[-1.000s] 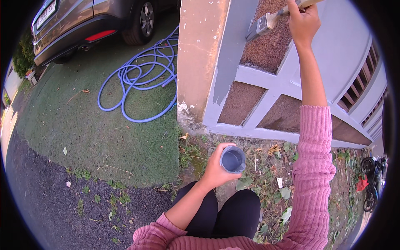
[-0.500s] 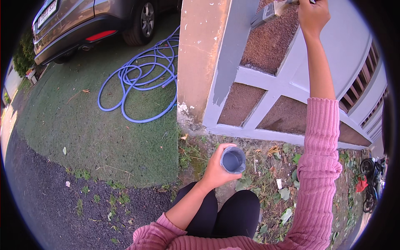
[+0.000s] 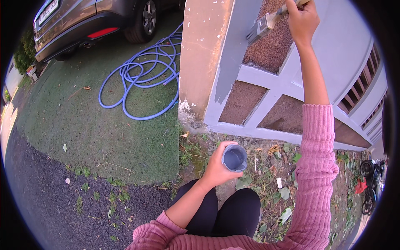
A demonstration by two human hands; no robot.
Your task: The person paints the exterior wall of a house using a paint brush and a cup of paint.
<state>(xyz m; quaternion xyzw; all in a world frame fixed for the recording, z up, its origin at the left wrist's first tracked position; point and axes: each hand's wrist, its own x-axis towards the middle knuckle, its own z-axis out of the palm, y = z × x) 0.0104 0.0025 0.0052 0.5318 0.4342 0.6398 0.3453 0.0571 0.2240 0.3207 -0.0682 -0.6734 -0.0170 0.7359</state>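
My left hand (image 3: pixel 218 168) is wrapped round a cup of grey paint (image 3: pixel 234 158), held in front of my knees with its open top facing up. Up at the wall, my right hand (image 3: pixel 303 21) grips a paintbrush (image 3: pixel 266 24) by its handle. The grey-coated bristles reach the edge of the pale frame beside a rough brown panel (image 3: pixel 268 48). A darker grey painted strip (image 3: pixel 229 68) runs down the frame's left part, ending in a ragged lower edge. Around it the frame (image 3: pixel 258 75) is lighter grey.
A bare, chipped pillar edge (image 3: pixel 204 62) adjoins the painted frame. Blue hose (image 3: pixel 137 116) lies coiled on green matting (image 3: pixel 91 133), near a parked car (image 3: pixel 96 25). Leaves and weeds (image 3: pixel 285 193) litter the ground right of my knees. A dark wheeled object (image 3: pixel 367 168) stands far right.
My right hand and the paintbrush have moved down and slightly left along the frame. The cup stays in my left hand, nearly where it was.
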